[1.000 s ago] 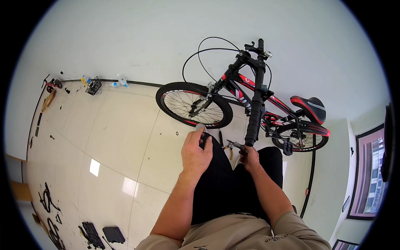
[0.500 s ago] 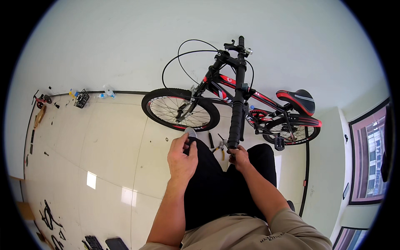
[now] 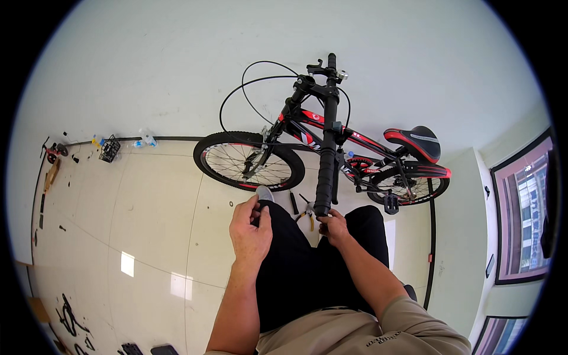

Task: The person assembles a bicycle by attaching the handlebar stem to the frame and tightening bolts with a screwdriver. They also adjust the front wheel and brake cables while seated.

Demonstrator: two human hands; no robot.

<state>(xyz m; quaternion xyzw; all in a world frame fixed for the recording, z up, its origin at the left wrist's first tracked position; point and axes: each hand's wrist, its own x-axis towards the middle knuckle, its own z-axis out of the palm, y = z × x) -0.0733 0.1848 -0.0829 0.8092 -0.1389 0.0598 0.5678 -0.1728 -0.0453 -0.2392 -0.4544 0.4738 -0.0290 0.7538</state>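
A black and red bicycle (image 3: 307, 115) stands in front of me, with its handlebar reaching toward me. My right hand (image 3: 336, 228) is closed at the near end of the black handlebar grip (image 3: 325, 180); its fingertips are partly hidden under the grip's end. Over my left knee, my left hand (image 3: 249, 234) hangs empty, fingers loosely bent and thumb apart. A brake lever (image 3: 335, 184) runs alongside the near grip. Yellow-handled pliers (image 3: 307, 218) and a black-handled tool (image 3: 294, 203) lie on the floor between my legs.
The front wheel (image 3: 251, 161) rests by my shoe (image 3: 264, 193), and the saddle (image 3: 417, 144) is to the right. A black basket (image 3: 109, 148) and plastic bottles (image 3: 147, 138) stand along the wall. Black parts (image 3: 70, 316) lie at the lower left. A window (image 3: 523, 216) is at the right.
My view has shifted slightly, so the bicycle and handlebar appear further left. Both hands keep much the same pose, the right at the grip's end and the left empty.
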